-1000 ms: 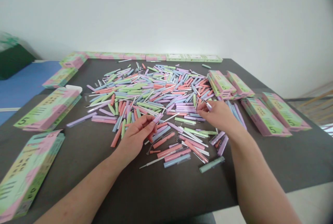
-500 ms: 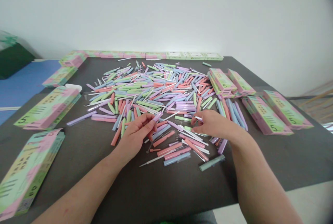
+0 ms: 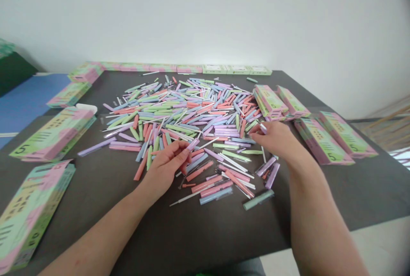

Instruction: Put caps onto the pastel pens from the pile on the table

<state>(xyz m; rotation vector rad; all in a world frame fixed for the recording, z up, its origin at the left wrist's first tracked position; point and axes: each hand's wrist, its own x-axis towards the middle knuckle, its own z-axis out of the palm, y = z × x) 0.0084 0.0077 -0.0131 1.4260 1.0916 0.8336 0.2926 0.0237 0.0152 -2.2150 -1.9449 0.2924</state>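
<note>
My left hand (image 3: 171, 158) pinches a purple pen part (image 3: 193, 143) with a clear end between thumb and fingers. My right hand (image 3: 272, 135) is closed around a slim white and purple pen part (image 3: 263, 128), of which only one end shows above the fingers. Between and beyond the hands spreads a large pile of pen parts (image 3: 179, 109) in purple, blue, green and coral. Loose white refills (image 3: 235, 164) lie among coral barrels in front of the hands. Two purple pen parts with clear ends (image 3: 272, 175) rest just below my right hand.
Printed pastel boxes stand at the left (image 3: 54, 135), at the right (image 3: 323, 141) and in a row along the back edge (image 3: 188, 69) of the dark table (image 3: 179, 233). A green-grey pen part (image 3: 259, 199) lies near the front. The wall rises behind.
My right hand has moved right and slightly away from me, carrying the white and purple pen part. My left hand keeps its grip, nearly still. The view has shifted slightly.
</note>
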